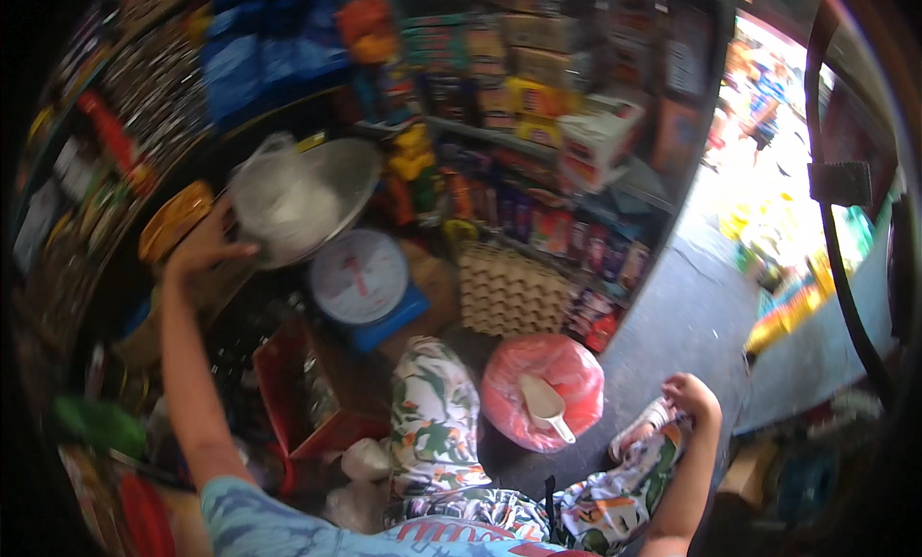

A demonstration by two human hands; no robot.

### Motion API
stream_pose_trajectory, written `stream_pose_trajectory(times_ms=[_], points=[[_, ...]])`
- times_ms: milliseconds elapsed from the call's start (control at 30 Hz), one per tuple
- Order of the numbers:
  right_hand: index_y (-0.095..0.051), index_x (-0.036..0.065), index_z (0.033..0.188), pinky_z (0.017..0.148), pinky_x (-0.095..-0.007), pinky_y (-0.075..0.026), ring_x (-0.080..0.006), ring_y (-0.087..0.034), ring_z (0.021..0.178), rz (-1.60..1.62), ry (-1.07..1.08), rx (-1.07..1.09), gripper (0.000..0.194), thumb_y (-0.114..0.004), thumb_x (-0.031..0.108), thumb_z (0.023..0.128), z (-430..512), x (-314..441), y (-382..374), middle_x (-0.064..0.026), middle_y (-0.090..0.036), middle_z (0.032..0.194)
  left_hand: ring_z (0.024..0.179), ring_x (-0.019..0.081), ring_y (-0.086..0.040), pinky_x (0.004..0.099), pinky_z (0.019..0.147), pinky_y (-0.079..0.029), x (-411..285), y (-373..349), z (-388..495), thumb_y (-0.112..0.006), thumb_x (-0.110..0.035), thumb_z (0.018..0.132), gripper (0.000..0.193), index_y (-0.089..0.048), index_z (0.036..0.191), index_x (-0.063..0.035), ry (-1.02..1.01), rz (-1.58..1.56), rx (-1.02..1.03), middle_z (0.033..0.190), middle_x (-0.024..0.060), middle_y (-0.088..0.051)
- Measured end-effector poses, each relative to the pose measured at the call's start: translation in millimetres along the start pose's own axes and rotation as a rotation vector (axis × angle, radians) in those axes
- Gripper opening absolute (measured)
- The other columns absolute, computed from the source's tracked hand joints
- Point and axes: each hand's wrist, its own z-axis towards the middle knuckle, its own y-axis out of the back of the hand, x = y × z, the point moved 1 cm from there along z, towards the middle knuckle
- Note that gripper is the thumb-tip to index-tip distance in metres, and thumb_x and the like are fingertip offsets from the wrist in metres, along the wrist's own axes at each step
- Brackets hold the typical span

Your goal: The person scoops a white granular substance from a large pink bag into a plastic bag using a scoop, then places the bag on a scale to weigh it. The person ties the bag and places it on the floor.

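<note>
My left hand (209, 240) is at the near left edge of a weighing scale's metal pan (353, 172), thumb and fingers spread. A knotted clear plastic bag of white contents (288, 197) sits in the pan, close to my fingertips; whether they touch it is blurred. Below the pan is the scale's round dial (359, 276) on a blue body (389, 323). My right hand (690, 397) hangs by my right leg, fingers loosely bent, with nothing visible in it. Between my legs stands a pink plastic-lined container (504, 413) with a white scoop (544, 406) lying in it.
Stacked egg trays (511, 287) stand before shelves of packaged goods (504, 190). An open red-edged box (277, 384) and small filled plastic bags (366, 460) are left of my leg. An orange package (175, 222) lies beside my left hand. A bright doorway opens at right.
</note>
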Motion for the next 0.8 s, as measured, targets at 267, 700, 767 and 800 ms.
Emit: stream_pose_trajectory(times_ms=[267,700,767,800], points=[[-0.061,0.001,0.107,0.059,-0.0304,-0.051,-0.0163,-0.064,0.065,0.011,-0.176,0.035,0.027,-0.058,0.019,0.087,-12,29,-1,-0.0095,-0.067,0.08,0.132,0.0383,-0.029,0.0385,0.107,-0.028,26,-60,41,-0.084,-0.032,0.055,0.107,-0.026,0.14,-0.0019,-0.154,0.569,-0.545,0.143,0.027,-0.026],[-0.062,0.006,0.107,0.06,-0.0357,-0.053,-0.0209,-0.066,0.069,-0.141,-0.171,0.084,0.033,-0.058,0.032,0.086,4,26,-7,-0.01,-0.067,0.082,0.096,0.0269,-0.062,0.0339,0.081,-0.045,33,-14,124,-0.047,-0.001,0.084,0.029,-0.06,0.109,0.004,-0.525,0.338,-1.043,0.099,0.017,-0.065],[-0.062,0.007,0.107,0.06,-0.0357,-0.053,-0.0213,-0.066,0.069,-0.172,-0.165,0.085,0.033,-0.058,0.032,0.086,1,28,-9,-0.0099,-0.067,0.084,0.1,0.0235,-0.06,0.0329,0.086,-0.044,13,-2,121,-0.044,-0.004,0.089,0.029,-0.057,0.113,0.0063,-0.498,0.054,-1.097,0.107,0.0158,-0.063],[-0.063,0.006,0.105,0.062,-0.0356,-0.052,-0.021,-0.066,0.07,-0.169,-0.18,0.074,0.03,-0.059,0.029,0.086,-5,39,-8,-0.0111,-0.067,0.083,0.102,0.0236,-0.058,0.0327,0.088,-0.043,2,5,116,-0.043,-0.007,0.091,0.031,-0.054,0.117,0.0061,-0.513,0.092,-1.167,0.112,0.0162,-0.061]])
